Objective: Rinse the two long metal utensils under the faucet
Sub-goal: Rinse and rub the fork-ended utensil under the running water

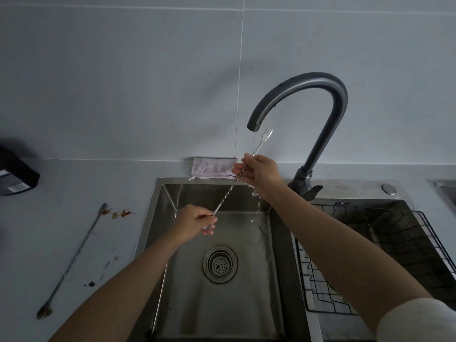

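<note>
Grey wall tiles [123, 82] rise behind a pale counter [74, 183] with a steel sink [158, 198] sunk into it. Both my hands are over the left basin. My left hand [195, 222] pinches the low end of a long twisted fork [229, 191], fingers curled round it. My right hand [261, 172] pinches the shaft higher up, below the prongs.

The fork slants up to the right, its prongs just beside the mouth of the faucet [338, 95]. A thin stream of water [253, 144] meets my right hand and spills off near the basin's right wall. Under my hands the basin lies open down to the drain [220, 264].

The other long stirrer [74, 260] lies flat on the counter, well left of the sink's rim, with brown stains [121, 214] beside its far end. A folded cloth [212, 167] lies behind the sink's back edge, at the foot of the wall. A wire rack [370, 255] sits in the right basin.
</note>
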